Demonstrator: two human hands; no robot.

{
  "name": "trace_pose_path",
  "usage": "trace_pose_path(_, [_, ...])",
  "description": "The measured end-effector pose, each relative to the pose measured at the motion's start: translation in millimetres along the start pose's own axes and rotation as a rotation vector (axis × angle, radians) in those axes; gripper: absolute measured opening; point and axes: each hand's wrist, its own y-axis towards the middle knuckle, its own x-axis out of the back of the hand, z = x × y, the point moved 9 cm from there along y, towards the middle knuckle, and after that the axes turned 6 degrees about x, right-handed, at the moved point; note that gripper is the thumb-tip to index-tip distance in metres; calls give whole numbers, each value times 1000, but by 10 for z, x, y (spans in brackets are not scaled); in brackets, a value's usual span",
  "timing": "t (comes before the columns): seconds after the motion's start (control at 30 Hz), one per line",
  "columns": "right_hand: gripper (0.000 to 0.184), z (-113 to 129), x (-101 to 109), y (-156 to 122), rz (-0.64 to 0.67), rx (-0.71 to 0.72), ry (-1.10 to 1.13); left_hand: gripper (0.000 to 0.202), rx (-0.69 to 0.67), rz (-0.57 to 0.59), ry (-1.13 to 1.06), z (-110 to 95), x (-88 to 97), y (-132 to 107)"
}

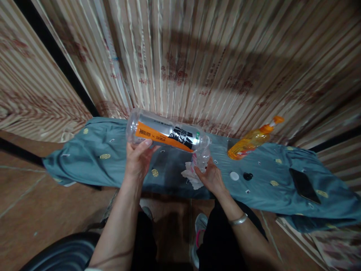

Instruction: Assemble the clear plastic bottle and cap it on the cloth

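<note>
My left hand [139, 154] is closed around the lower part of a large clear plastic bottle [169, 131] with an orange and black label. The bottle is tipped nearly level, its neck pointing right. At its mouth stands a smaller clear plastic bottle [202, 156], which my right hand [210, 175] grips from the right side. The two mouths are close together; whether they touch I cannot tell. A crumpled white tissue [193, 177] lies beneath the small bottle. Just right of my right hand, a white cap [234, 175] and a black cap [247, 176] rest on the cloth.
A teal patterned cloth [113, 165] covers the narrow table. An orange pump bottle [251, 143] stands at the back right, and a black phone [304, 185] lies at the right. Striped packed sheets [180, 60] rise behind. A black round seat [64, 252] is at lower left.
</note>
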Motion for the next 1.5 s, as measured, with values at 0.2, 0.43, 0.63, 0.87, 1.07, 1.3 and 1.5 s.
trace_pose_path(0.2, [67,-21,-22,-7,-2,-26,-6,51,-2,-8,-35,2,15,-19])
trace_pose_path(0.43, [66,8,-9,-8,-10,9,17,41,-9,8,-37,3,4,-32])
trace_pose_path(0.63, [65,2,-10,-1,10,8,-1,40,4,2,-11,7,25,-22])
trace_pose_path(0.87, [63,-20,-13,-1,8,0,-11,42,16,-24,-22,-2,55,-5])
trace_pose_path(1.07, [63,-3,3,-1,-4,-7,-8,45,2,-20,-28,-9,49,0])
trace_pose_path(1.3, [66,4,12,1,28,-25,0,68,-28,-8,-21,-31,18,8])
trace_pose_path(1.5, [66,-27,7,-10,18,-36,8,72,-33,-9,-11,-50,-19,-7])
